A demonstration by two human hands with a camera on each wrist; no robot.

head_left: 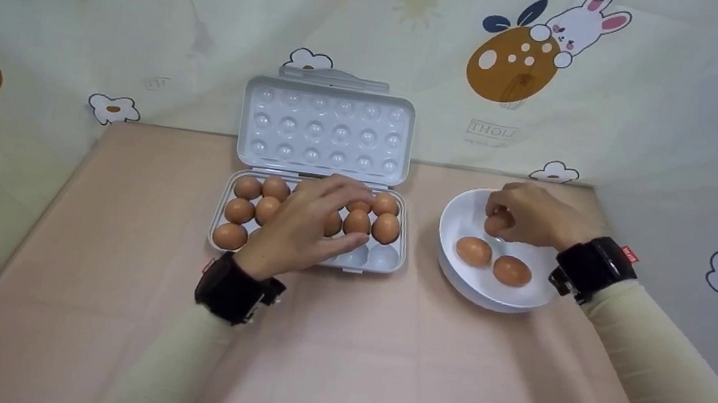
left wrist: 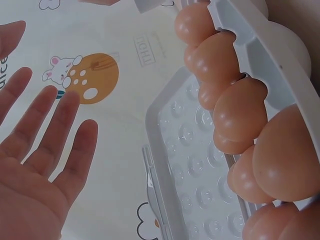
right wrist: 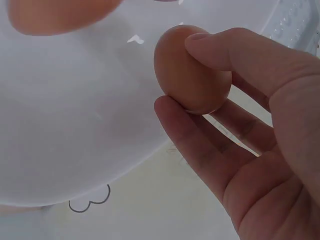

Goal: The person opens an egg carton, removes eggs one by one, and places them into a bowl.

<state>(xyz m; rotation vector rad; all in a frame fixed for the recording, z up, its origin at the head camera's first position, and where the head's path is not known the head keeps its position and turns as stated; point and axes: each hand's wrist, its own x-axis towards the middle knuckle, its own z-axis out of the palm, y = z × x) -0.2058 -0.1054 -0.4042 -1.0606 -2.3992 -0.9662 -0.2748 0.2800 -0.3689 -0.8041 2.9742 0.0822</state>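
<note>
Closest in, I see the left hand over the egg box, fingers relaxed and holding nothing. By the tabletop's right edge, two eggs lie in a bowl, whose curved wall probably saves them from rolling off. At the bowl's far side, the right hand pinches a third egg between thumb and fingertips, presumably because shells crack easily. Toward the tabletop's far edge, the box's lid stands open, leaving its inside within reach

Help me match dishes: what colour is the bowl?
The bowl is white, showing best in the head view.
</note>
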